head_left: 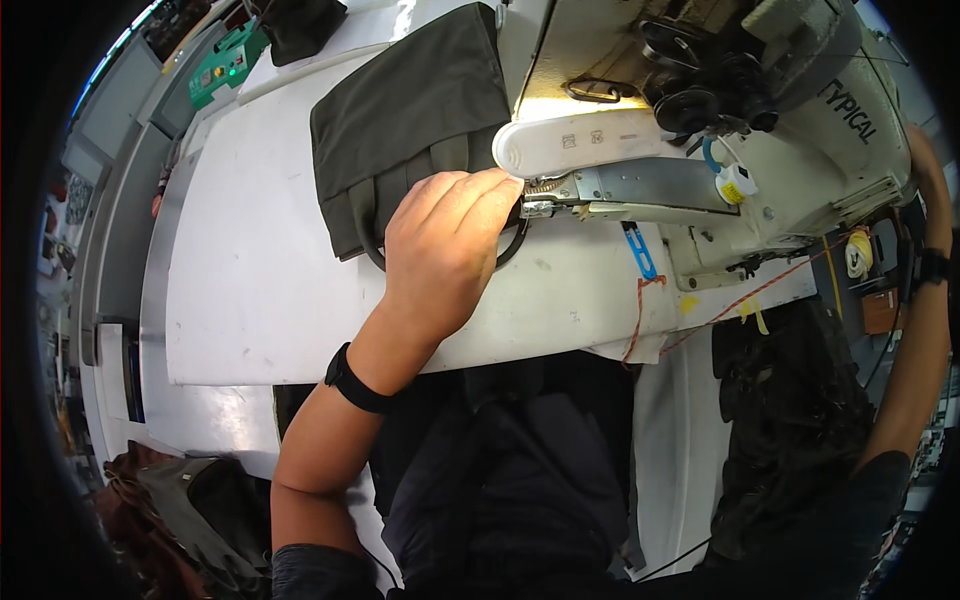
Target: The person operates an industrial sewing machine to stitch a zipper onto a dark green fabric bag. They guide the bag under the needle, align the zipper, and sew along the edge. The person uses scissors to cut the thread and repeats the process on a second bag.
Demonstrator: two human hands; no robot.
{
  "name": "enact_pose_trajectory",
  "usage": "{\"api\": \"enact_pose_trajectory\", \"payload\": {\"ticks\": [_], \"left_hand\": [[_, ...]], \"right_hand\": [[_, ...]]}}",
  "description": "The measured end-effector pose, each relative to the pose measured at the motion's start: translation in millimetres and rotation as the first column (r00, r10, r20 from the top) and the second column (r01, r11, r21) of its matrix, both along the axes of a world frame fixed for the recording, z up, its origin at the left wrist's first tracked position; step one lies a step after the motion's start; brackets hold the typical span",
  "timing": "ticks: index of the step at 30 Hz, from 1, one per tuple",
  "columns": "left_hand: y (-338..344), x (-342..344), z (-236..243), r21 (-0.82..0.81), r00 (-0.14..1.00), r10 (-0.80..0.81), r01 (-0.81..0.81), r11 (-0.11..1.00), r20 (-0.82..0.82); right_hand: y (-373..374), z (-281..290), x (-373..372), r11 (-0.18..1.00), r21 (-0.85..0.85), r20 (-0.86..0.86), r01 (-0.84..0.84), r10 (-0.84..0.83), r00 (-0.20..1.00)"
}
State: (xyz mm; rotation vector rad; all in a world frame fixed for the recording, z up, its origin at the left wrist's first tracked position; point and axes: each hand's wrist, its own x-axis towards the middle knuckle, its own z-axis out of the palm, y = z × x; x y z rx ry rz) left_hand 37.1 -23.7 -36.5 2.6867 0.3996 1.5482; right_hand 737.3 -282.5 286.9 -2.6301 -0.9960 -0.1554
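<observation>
A dark grey-green fabric bag [415, 110] with a flap and straps lies on the white work table, against the free arm [640, 185] of a sewing machine [800, 140]. My left hand [450, 240] is closed over the bag's near edge at the tip of that arm, fingers pressed together. Its fingertips hide the spot under the needle. A dark curved loop, like a handle or edging [515, 245], shows on both sides of this hand. My right hand [922, 165] reaches round the far right end of the machine head, its fingers hidden behind it.
A blue clip-like tool [638, 250] and an orange cord [700, 328] lie by the machine base. Dark fabric pieces [790, 420] hang at the right. More bags [205, 510] lie lower left. A green box with lit buttons [228, 65] stands far left.
</observation>
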Motion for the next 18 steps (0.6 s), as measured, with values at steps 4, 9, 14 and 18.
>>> {"api": "enact_pose_trajectory", "payload": {"ticks": [4,9,14,18], "left_hand": [[1,-13,4,0.019,0.998,0.044,-0.044,0.999,-0.042],[2,-8,8,-0.019,0.998,0.019,-0.020,1.000,-0.059],[-1,-13,12,-0.027,0.980,0.067,-0.073,0.997,-0.188],[3,-13,18,0.000,0.988,0.044,-0.045,0.999,-0.150]], "right_hand": [[26,-132,-118,0.720,0.693,0.179,-0.039,-0.119,0.977],[-18,-244,-141,0.585,0.804,0.320,-0.102,-0.282,0.904],[-7,-235,-128,0.568,0.817,0.295,-0.097,-0.268,0.917],[-1,-209,-135,0.508,0.856,0.271,-0.096,-0.281,0.921]]}}
